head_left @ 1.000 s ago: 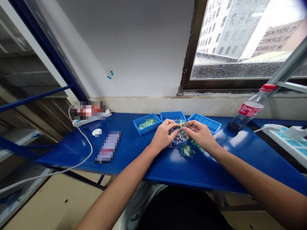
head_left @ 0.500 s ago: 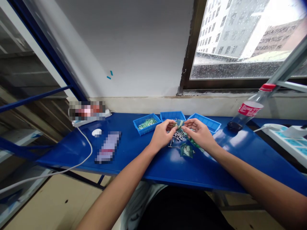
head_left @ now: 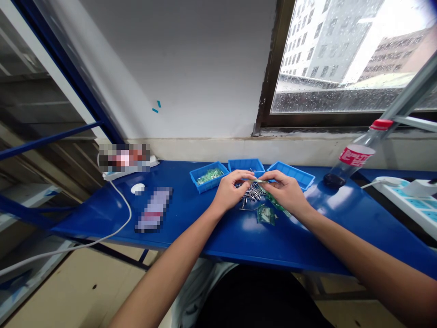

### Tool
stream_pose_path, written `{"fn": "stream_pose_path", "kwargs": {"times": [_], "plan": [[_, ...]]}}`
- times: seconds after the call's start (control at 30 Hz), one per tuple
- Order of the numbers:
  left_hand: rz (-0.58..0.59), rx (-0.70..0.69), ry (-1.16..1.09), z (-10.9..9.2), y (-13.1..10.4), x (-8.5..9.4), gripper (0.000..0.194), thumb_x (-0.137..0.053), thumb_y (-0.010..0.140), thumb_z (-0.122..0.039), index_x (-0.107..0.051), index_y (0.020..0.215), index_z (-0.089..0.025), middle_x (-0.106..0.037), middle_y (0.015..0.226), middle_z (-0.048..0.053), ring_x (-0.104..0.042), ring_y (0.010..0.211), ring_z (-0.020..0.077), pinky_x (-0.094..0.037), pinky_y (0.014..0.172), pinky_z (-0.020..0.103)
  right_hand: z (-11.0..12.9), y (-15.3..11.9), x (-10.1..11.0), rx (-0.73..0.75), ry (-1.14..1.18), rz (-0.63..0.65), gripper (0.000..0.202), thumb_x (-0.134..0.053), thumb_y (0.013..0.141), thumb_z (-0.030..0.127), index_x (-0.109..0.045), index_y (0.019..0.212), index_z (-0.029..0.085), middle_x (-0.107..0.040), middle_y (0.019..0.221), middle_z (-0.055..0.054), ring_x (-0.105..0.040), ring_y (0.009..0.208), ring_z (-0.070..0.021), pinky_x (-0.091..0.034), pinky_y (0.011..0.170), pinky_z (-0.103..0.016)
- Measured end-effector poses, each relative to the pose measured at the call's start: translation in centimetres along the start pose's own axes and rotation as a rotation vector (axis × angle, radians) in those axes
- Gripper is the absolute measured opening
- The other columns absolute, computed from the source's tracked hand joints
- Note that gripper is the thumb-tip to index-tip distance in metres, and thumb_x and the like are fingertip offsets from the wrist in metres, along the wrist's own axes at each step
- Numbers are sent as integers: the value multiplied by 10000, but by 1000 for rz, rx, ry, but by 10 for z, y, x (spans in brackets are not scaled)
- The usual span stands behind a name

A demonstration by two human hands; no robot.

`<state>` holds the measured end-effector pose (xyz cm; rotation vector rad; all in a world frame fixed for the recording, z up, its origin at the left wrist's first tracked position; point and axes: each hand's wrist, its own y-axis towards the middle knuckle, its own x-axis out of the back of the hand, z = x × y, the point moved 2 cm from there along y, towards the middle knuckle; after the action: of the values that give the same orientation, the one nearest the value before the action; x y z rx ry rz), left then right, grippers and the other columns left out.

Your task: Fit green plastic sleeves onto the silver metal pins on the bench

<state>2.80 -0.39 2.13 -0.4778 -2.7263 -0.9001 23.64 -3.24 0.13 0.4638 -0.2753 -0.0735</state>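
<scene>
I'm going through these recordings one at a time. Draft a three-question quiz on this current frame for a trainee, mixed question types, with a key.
1. How many blue trays stand along the wall side of the table?
2. True or false: the pile of metal pieces lies inside one of the trays.
3. Between the left hand and the right hand is a small pale item. Which fingertips hold it?
A) left hand's only
B) right hand's only
C) both hands'

Key:
1. Three.
2. False; it lies on the table.
3. C.
</scene>
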Motion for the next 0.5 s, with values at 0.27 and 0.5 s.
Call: {"fn": "stream_pose_path", "kwargs": {"times": [0.27, 0.5], "plan": [[67, 26, 105, 4, 0, -2, 231, -665, 949, -137, -853, 1012, -254, -690, 1334, 87, -711, 1105, 218, -640, 853, 338, 2, 1, 5, 42, -54, -107, 98, -710, 893, 308, -768, 837, 253, -646, 978, -51, -645, 779, -189, -570, 688, -351], [132, 79, 96, -6, -3, -6, 253, -719, 952, -296, -819, 1153, -178, -741, 1320, 130, -742, 1094, 256, -628, 857, 343, 15, -3, -1, 138, -57, -5, 172, -647, 987, 340, -777, 908, 261, -690, 1105, -78, -686, 1006, -240, -596, 835, -387]]}}
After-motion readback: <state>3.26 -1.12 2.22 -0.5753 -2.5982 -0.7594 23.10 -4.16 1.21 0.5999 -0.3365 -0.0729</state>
